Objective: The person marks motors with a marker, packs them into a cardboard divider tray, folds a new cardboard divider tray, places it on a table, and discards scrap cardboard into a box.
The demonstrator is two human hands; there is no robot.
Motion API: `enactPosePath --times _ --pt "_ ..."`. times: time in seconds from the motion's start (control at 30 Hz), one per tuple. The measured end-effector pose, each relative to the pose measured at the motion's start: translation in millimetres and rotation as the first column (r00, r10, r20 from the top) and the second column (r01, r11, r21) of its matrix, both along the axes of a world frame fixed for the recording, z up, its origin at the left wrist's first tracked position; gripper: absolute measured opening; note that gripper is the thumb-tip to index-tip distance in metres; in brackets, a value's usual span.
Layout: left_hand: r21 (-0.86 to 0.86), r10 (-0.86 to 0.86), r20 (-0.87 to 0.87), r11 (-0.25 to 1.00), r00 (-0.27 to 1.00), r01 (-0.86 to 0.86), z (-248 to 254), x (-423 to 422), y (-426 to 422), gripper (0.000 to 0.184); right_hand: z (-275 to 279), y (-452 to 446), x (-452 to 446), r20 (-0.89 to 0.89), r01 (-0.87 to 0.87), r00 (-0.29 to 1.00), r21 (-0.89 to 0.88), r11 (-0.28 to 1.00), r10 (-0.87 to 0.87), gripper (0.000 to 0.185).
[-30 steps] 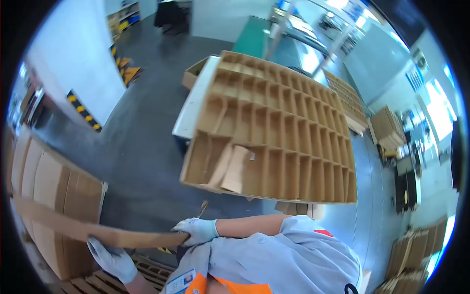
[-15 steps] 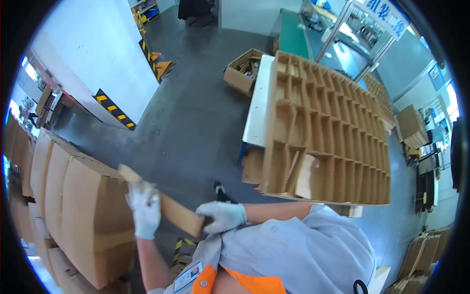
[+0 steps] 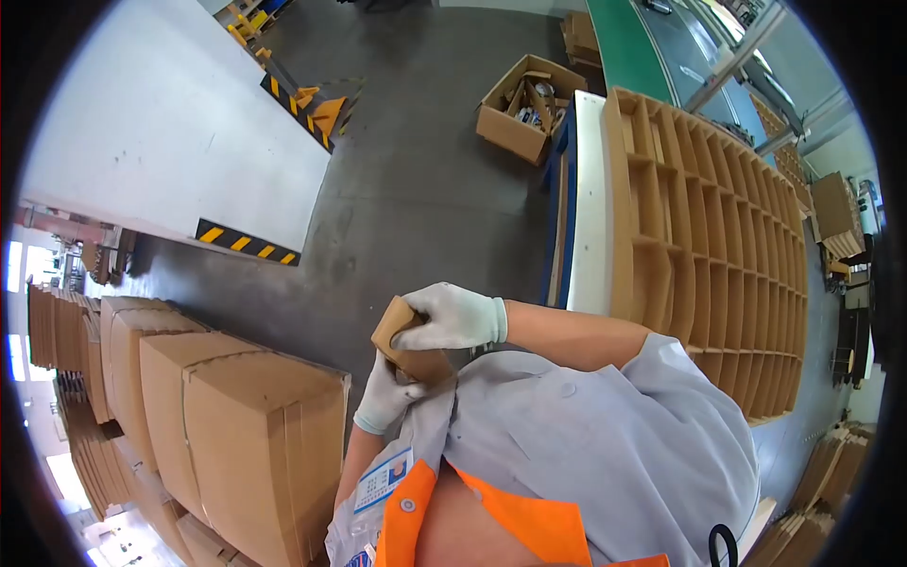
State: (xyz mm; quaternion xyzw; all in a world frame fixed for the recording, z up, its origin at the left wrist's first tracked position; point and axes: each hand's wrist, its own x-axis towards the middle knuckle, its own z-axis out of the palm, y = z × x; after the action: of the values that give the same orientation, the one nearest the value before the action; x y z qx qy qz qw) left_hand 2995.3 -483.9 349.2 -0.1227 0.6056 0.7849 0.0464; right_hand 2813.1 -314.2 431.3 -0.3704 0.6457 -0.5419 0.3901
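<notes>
A brown cardboard piece (image 3: pixel 416 359), folded or rolled into a short bundle, is held in front of my chest. My right hand (image 3: pixel 452 317), in a white glove, grips its top with the thumb pressed on the near side. Below it, my left hand (image 3: pixel 385 395), also gloved, is wrapped round the lower left of the piece; its fingers are partly hidden. To the right stands a large cardboard divider grid (image 3: pixel 694 255) with many compartments, beyond my right forearm.
Large closed cartons (image 3: pixel 231 416) stand at the left, near my left arm. An open box of scraps (image 3: pixel 515 132) lies on the floor ahead, beside a white-topped table (image 3: pixel 590 217). A white pillar (image 3: pixel 179 132) with striped edging rises at the upper left.
The long cardboard strip has been folded or gathered into a short bundle. Both hands have come together in front of my chest, and the view has turned left, moving the grid rightward.
</notes>
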Motion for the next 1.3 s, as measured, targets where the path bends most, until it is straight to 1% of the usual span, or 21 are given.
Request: enactPosePath --times 0.03,0.1,0.13,0.27,0.4,0.47,0.53,0.63,0.67,0.73,0.8,0.83,0.87,0.93,0.97,1.0,1.07,1.1,1.13,1.2,1.3 --pt "0.009 -0.006 -0.007 1.0 1.0 0.006 -6 -24 -7 0.095 5 -9 -23 -0.048 -0.025 0.998 0.04 0.999 0.027 0.04" --pt "-0.31 -0.065 0.088 0.947 0.994 0.089 -25 -73 -21 0.081 15 -23 -66 -0.112 -0.04 0.992 0.137 0.99 0.056 0.042" --pt "-0.325 -0.072 0.098 0.94 0.993 0.1 -35 -97 -27 0.069 14 -31 -86 -0.159 -0.066 0.982 0.226 0.972 0.104 0.043" --pt "-0.321 -0.091 0.142 0.938 0.986 0.133 -69 -201 -66 0.063 -2 -69 -177 -0.197 0.004 0.979 0.288 0.958 0.055 0.045" --pt "-0.223 -0.118 -0.005 0.968 0.993 0.114 -86 -333 -116 0.061 11 -105 -277 -0.346 0.115 0.938 0.396 0.911 0.032 0.048" --pt "-0.123 -0.259 -0.062 0.96 0.964 0.25 -64 -408 -128 0.056 24 -112 -323 -0.518 0.272 0.855 0.456 0.847 0.004 0.047" --pt "-0.061 -0.331 -0.076 0.943 0.94 0.327 -46 -474 -137 0.057 19 -105 -364 -0.532 0.366 0.84 0.41 0.835 -0.107 0.046" --pt "-0.488 -0.524 -0.119 0.771 0.843 0.41 -25 -570 -144 0.06 23 -86 -410 -0.49 0.532 0.799 0.308 0.789 -0.348 0.042" --pt "-0.489 -0.553 -0.108 0.753 0.826 0.44 -20 -602 -144 0.06 18 -80 -423 -0.455 0.601 0.773 0.302 0.74 -0.442 0.038" --pt "-0.683 -0.677 -0.107 0.583 0.728 0.441 -20 -661 -133 0.051 3 -69 -458 -0.409 0.672 0.733 0.315 0.67 -0.543 0.034" --pt "-0.594 -0.601 -0.076 0.668 0.795 0.448 -42 -712 -122 0.041 -19 -50 -499 -0.579 0.775 0.618 0.335 0.535 -0.532 0.036" --pt "-0.558 -0.535 -0.049 0.715 0.843 0.421 -57 -744 -115 0.035 -33 -35 -521 -0.554 0.788 0.605 0.317 0.527 -0.572 0.05" --pt "-0.487 -0.466 -0.03 0.779 0.884 0.394 -53 -776 -107 0.033 -48 -20 -547 -0.544 0.795 0.6 0.319 0.516 -0.587 0.05" --pt "-0.343 -0.309 0.009 0.892 0.951 0.294 -49 -853 -100 0.033 -75 5 -608 -0.598 0.852 0.455 0.077 0.517 -0.66 0.07" --pt "-0.284 -0.229 -0.087 0.939 0.969 0.197 -42 -886 -90 0.04 -83 17 -637 -0.514 0.829 0.536 0.169 0.533 -0.67 0.084" --pt "-0.215 -0.149 -0.178 0.971 0.973 0.109 -33 -920 -80 0.047 -101 26 -666 -0.53 0.819 0.546 0.174 0.546 -0.649 0.084" --pt "0.049 -0.096 -0.204 0.993 0.974 0.108 -6 -986 -55 0.047 -137 35 -713 -0.519 0.798 0.563 0.139 0.586 -0.643 0.078" --pt "0.139 -0.042 -0.187 0.988 0.981 0.068 13 -1009 -35 0.044 -128 41 -736 -0.299 0.761 0.647 0.196 0.618 -0.701 0.073" --pt "0.14 -0.04 -0.169 0.988 0.985 0.065 8 -1035 -26 0.044 -119 46 -755 -0.059 0.712 0.689 0.243 0.659 -0.722 0.067" --pt "0.3 -0.056 -0.034 0.952 0.998 0.064 -14 -1093 -10 0.045 -117 58 -781 -0.023 0.732 0.651 0.286 0.619 -0.759 0.057" --pt "0.261 -0.005 0.189 0.964 0.982 -0.046 -89 -1149 19 0.045 -142 81 -805 0.02 0.756 0.587 0.345 0.556 -0.81 0.056"
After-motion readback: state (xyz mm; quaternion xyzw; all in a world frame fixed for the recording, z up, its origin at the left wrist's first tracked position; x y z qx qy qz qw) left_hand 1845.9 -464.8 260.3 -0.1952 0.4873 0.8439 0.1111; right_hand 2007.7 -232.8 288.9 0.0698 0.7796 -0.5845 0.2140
